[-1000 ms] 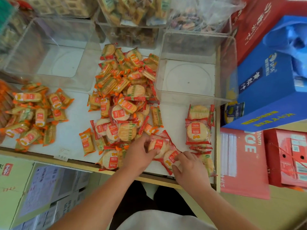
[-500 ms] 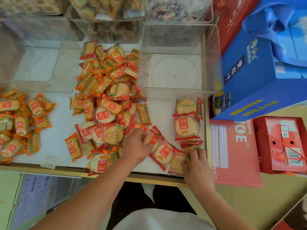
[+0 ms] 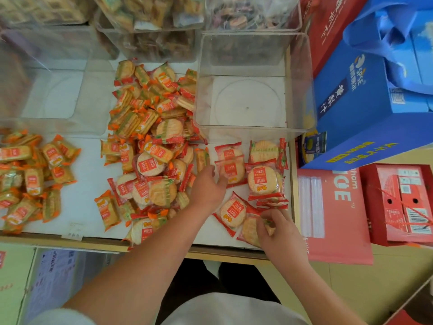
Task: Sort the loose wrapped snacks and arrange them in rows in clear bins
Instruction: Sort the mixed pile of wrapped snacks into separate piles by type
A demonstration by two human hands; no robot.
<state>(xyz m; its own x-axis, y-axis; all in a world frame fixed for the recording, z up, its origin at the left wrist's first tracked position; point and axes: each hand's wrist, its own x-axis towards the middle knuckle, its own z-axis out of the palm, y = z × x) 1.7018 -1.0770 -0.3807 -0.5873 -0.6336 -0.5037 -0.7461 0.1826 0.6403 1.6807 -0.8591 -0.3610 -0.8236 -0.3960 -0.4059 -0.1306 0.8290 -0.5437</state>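
Observation:
A mixed pile of wrapped snacks [image 3: 152, 137] lies mid-table: round crackers in red wrappers and oblong ones in orange. My left hand [image 3: 207, 187] reaches right of the pile and pinches the lower edge of a red round cracker packet [image 3: 232, 168], which overlaps another one behind it. Right beside it lies a small group of round packets [image 3: 264, 181]. Near the table's front edge, my right hand [image 3: 278, 231] curls its fingers on a round cracker packet [image 3: 249, 229]; a second one [image 3: 232, 213] lies just left of it. An empty clear bin [image 3: 301, 90] stands behind them.
A second empty clear bin [image 3: 58, 95] stands at the back left, with a heap of orange oblong packets [image 3: 30, 174] in front of it. Filled bins [image 3: 152, 17] line the back. A blue carton [image 3: 365, 118] and red boxes [image 3: 398, 202] crowd the right side.
My left hand has carried a red round packet from the pile's edge rightward to the sorted group. My right hand has shifted slightly right along the front edge, staying on its packet.

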